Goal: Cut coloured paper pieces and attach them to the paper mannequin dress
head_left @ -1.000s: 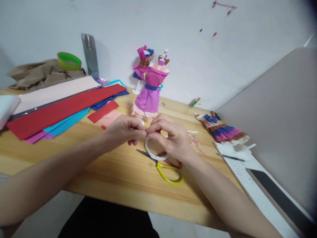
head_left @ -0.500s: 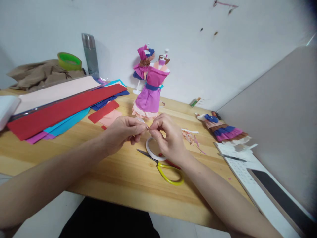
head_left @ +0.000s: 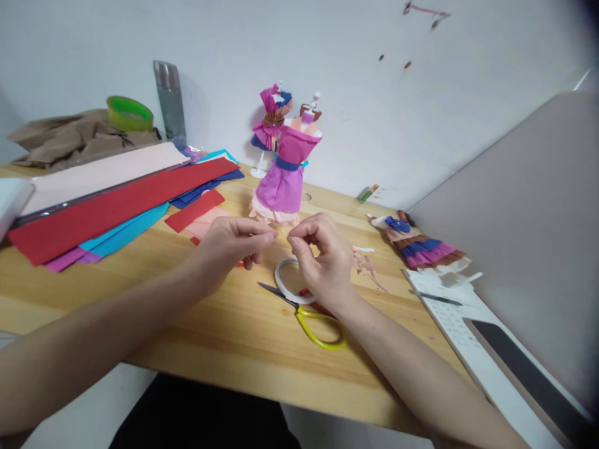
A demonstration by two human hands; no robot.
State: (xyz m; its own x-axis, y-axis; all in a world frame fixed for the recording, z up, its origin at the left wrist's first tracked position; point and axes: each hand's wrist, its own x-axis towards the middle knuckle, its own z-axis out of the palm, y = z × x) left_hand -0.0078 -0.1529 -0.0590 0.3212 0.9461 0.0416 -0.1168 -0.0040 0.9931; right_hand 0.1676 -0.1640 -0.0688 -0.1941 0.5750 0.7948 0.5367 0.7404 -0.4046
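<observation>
While our left hand is pinching thumb toward forefinger, our right hand is doing the same across a narrow gap, and we are failing to make out whether either pair of fingertips is gripping anything thin. Below the right hand, the tape, a smooth white ring, is lying on the wooden table, its right side hiding behind our palm. Just beside it, the scissors are lying with a dark, pointed blade aiming left and a yellow loop showing; a red piece is mostly disappearing behind our wrist. Beyond our fingertips, the dress is standing upright, its magenta skirt ending in a ruffled peach hem and partly covering the pleated outfit behind. At the left edge, the frame is cutting off a white object.
</observation>
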